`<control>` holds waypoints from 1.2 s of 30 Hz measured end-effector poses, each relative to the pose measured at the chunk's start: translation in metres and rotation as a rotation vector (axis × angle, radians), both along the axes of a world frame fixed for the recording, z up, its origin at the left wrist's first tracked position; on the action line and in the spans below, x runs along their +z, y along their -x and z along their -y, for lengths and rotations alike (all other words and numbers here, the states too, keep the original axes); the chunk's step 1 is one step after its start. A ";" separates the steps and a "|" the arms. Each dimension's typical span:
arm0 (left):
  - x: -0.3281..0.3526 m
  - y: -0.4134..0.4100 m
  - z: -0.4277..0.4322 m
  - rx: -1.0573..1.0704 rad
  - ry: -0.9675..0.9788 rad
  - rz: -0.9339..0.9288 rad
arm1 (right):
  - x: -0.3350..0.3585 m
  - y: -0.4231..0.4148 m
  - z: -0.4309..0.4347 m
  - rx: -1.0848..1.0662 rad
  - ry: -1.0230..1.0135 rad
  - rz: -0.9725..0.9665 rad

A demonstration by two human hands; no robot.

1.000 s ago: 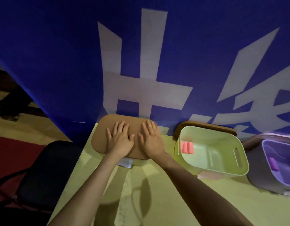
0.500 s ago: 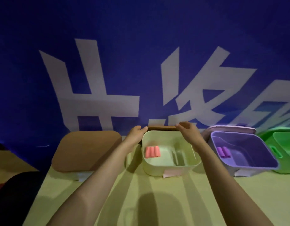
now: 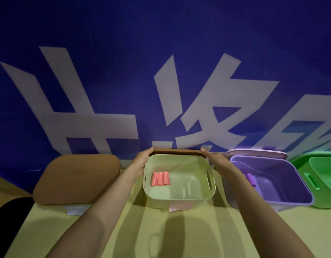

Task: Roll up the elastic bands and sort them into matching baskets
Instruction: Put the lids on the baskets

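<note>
blue banner with big white characters fills the back. below it, a yellow-green table with a row of baskets.

from the left:
- flat brown lid lying over what i take to be a closed basket, white label under its front edge
- pale green basket, open, three pink rolls side by side on its floor near the left wall, pink label on the front
- purple basket, open, purple roll inside and partly behind the right forearm, purple lid propped behind it
- green basket, cut off at the frame edge

upright brown lid stands on edge between the pale green basket and the banner. i'd guess it's parked there to leave the basket open for sorting.

left hand is at that lid's left end and right hand at its right end, both touching it, probably so it lifts level. the basket rim hides most of the fingers, so i can't tell whether they're wrapped round the lid or just laid on it. neither hand holds a band.

my read: pink is sorted and this is the lid-on step. it needs a lift clear of the rim, then forward, then seated flat. the risk is the lid catching the back rim and shoving the basket.
</note>
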State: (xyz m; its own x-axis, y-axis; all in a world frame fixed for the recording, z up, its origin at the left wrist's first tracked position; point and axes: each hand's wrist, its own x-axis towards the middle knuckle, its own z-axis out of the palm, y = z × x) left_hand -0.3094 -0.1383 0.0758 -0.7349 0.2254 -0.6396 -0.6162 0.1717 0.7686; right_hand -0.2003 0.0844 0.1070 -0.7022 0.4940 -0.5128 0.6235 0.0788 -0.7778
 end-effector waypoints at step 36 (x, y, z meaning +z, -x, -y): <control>0.021 -0.061 0.022 -0.009 0.076 -0.300 | -0.005 -0.067 0.009 -0.037 0.197 -0.236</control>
